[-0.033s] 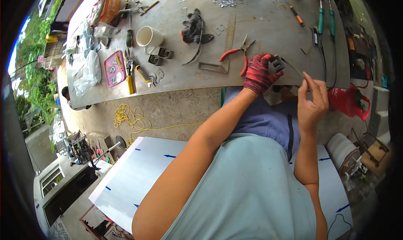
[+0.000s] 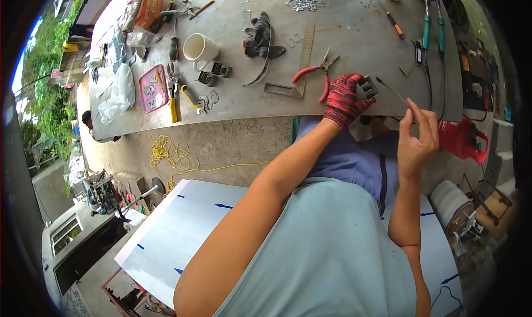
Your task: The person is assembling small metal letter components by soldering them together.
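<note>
My left hand (image 2: 343,102), in a red and black knit glove, is closed around a small dark metal piece (image 2: 368,87) with a hollow or slotted shape, held over the near edge of the metal table. My bare right hand (image 2: 418,142) pinches the end of a thin metal rod (image 2: 395,91). Its darker tip points at the metal piece, with a small gap between them. Red-handled pliers (image 2: 325,68) lie opened just beyond my gloved hand. A metal square (image 2: 306,51) rests to their left.
On the metal table (image 2: 233,103) stand a white mug (image 2: 194,46), two dark metal blocks (image 2: 220,70) and a pink tray (image 2: 143,102) of small parts. A dark glove (image 2: 257,40) lies beyond. Green-handled tools (image 2: 426,34) with cords lie right. Yellow cord (image 2: 166,153) coils on the floor.
My right hand has moved slightly right and down, drawing the rod's tip away from the metal piece. My left hand keeps its hold. The whole view has shifted a little.
</note>
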`<action>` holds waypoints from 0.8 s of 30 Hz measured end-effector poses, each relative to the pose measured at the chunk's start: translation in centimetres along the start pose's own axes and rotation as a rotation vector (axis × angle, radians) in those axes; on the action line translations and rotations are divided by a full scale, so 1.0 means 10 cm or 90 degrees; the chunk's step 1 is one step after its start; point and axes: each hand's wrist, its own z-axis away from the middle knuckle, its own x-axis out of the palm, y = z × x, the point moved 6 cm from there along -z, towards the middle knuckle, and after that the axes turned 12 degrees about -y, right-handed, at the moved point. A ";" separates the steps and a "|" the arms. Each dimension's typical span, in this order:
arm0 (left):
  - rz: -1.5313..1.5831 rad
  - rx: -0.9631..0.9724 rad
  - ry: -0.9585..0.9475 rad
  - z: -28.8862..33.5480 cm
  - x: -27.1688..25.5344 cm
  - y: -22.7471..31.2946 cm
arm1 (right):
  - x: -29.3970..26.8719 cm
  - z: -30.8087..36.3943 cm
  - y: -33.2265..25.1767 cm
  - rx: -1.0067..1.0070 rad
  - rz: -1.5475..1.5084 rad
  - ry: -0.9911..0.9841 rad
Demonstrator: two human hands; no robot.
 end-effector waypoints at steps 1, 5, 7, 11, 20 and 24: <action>0.025 -0.031 -0.031 -0.01 0.02 -0.04 | -0.07 -0.09 0.01 -0.013 -0.006 -0.001; -0.002 -0.001 -0.015 0.00 -0.02 -0.01 | -0.35 -0.56 0.36 0.050 -0.022 0.089; -0.018 0.001 0.007 0.00 -0.03 0.02 | -0.43 -0.88 0.57 0.035 -0.025 0.148; -0.023 -0.006 -0.018 -0.01 0.02 0.06 | -0.44 -1.56 1.09 0.060 0.050 0.179; -0.066 0.019 0.002 0.02 0.02 0.01 | 0.34 -2.77 1.62 0.095 0.121 0.167; -0.069 0.048 0.004 -0.01 0.03 0.04 | 0.73 -2.94 1.84 0.171 0.117 0.110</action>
